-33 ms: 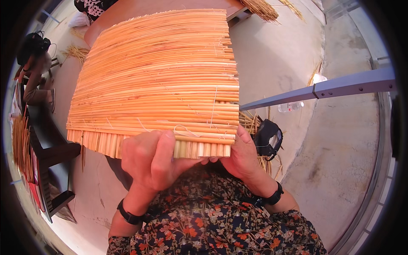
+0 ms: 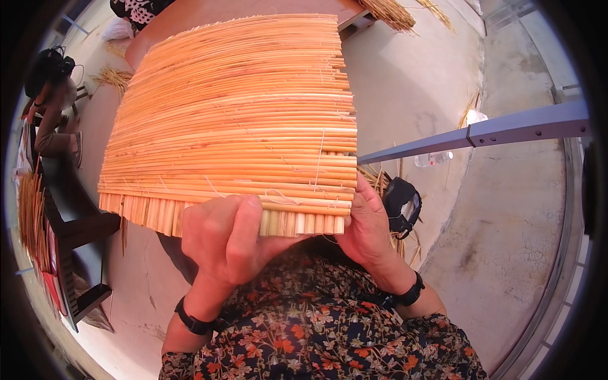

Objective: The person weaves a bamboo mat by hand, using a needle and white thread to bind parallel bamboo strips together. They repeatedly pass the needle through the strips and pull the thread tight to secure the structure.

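Observation:
A wide mat of golden reed stalks (image 2: 234,120) laid side by side spreads in front of me. White thread (image 2: 320,161) runs in stitches near its right end, with a loose loop by the front edge. Along that edge, a row of short stalks (image 2: 304,223) stands crosswise below the long ones. My left hand (image 2: 221,237) is closed over the edge, thumb on top. At the right front corner, my right hand (image 2: 370,225) grips the mat's end; several fingertips are hidden beneath it. A thin thread loop shows just under the corner.
A blue-grey metal bar (image 2: 475,134) reaches in from the right. Beneath it are a plastic bottle (image 2: 434,158), a black strapped item (image 2: 400,206) and loose straw. The mat lies over a brown table (image 2: 183,22). At left, a person (image 2: 56,120) sits near a black bench (image 2: 82,221).
My right hand has shifted slightly up and right at the corner, and its fingertips no longer show under the short stalks. My left hand stays in place.

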The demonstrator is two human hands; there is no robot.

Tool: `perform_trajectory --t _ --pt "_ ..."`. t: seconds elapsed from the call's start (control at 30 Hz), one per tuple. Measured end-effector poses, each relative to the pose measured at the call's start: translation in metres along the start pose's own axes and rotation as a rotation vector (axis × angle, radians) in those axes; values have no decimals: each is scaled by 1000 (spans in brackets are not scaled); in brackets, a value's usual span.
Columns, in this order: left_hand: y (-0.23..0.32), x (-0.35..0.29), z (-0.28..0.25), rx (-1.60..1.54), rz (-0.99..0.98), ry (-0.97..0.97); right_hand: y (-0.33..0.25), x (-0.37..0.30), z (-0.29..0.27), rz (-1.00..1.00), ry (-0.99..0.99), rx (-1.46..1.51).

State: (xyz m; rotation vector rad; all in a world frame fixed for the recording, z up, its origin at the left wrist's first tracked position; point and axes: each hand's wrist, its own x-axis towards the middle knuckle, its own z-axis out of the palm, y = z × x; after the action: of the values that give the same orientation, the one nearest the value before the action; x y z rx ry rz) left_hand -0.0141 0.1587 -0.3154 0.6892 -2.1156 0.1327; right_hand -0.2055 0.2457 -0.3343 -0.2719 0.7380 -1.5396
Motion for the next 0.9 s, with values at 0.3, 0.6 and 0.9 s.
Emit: perform_trajectory --t 0.3,0.6,0.9 --pt "-1 1 1 28 24 -54 -8 -5 -58 -83 344 469" --pt "5 8 0 140 104 -166 -4 -5 -80 -35 279 307" --pt "30 53 -4 109 215 -138 -50 -7 -86 -186 176 -735"
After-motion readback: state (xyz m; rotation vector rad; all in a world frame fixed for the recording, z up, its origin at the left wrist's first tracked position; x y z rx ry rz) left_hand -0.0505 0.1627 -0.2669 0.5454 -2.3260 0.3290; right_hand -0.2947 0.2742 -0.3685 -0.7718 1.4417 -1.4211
